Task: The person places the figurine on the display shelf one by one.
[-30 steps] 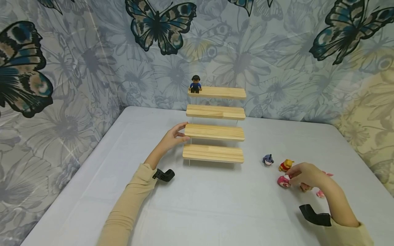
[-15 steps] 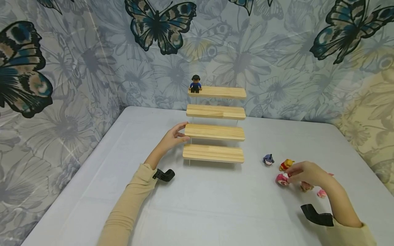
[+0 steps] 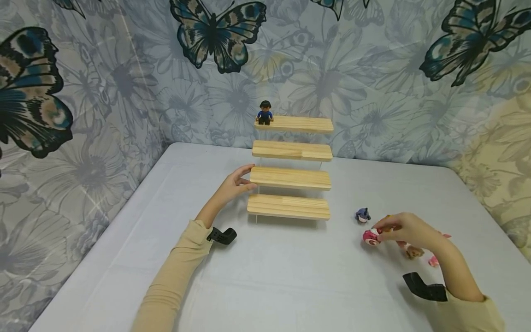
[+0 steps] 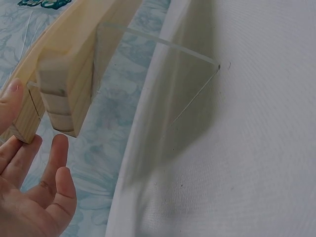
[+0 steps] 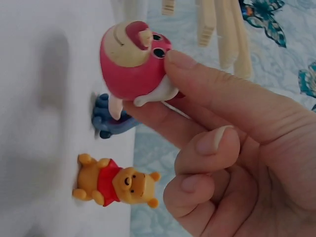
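Note:
My right hand (image 3: 415,230) pinches a pink toy figurine (image 5: 131,71) between thumb and fingers. The toy has a cream muzzle and white paws, and is held close over the white tabletop. Beside it are a blue donkey figurine (image 3: 362,215) and a yellow bear figurine in a red shirt (image 5: 118,182); the bear is mostly covered by my hand in the head view. My left hand (image 3: 232,186) grips the left end of a wooden shelf board (image 3: 290,178), the second from the bottom of a four-step stand. In the left wrist view the thumb and fingertips are at the board's end.
A toy figure with black hair and a blue top (image 3: 264,113) stands at the left of the top shelf (image 3: 303,123). A brown figurine (image 3: 414,252) and a small pink one (image 3: 433,261) lie by my right wrist. Patterned cloth (image 3: 323,74) hangs behind the table.
My right hand has carried the pink figurine a short way left and away from me, toward the blue donkey. The left hand keeps its hold on the shelf.

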A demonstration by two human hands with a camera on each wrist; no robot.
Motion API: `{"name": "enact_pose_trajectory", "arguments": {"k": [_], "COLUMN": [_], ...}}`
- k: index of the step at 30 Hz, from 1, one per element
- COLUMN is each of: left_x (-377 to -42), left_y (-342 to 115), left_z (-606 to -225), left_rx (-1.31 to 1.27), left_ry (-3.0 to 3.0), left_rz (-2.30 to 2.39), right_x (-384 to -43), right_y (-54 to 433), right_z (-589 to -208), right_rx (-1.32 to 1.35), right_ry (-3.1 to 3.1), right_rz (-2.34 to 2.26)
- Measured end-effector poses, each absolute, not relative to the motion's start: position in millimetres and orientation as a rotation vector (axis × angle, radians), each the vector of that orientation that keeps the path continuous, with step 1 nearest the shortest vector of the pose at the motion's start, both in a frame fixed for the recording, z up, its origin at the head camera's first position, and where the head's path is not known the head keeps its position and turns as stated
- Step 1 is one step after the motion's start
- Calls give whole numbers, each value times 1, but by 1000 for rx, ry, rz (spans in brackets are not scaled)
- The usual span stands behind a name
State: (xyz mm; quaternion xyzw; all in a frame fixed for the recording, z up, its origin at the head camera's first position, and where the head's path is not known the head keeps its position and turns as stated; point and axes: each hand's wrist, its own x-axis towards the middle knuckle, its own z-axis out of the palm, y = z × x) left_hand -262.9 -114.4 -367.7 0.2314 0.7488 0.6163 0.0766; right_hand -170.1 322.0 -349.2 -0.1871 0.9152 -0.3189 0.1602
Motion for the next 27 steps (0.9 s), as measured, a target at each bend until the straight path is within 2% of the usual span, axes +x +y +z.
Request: {"name": "enact_pose_trajectory", "arguments": {"k": [8,14,20,27], "left_x": [-282,-283,-282,-267], "left_y": [-117,-117,-117,-115], "left_z": [-393,-396,-393,-373], "left_rx": [686,688,676,695], "left_ry": [2250,2258,2224,2229], "left_rz": [1859,1861,1877,1865], "right_x": [-176,-178,-184,-190], "right_y": [313,303,295,285], "right_z": [-345,-346,-344,-338], "right_rx": [-561,-502,-442,-430], "right_ry": [2667,2746,2851,2914], "right_rz": [-979,-1026,-1040,-1169]}}
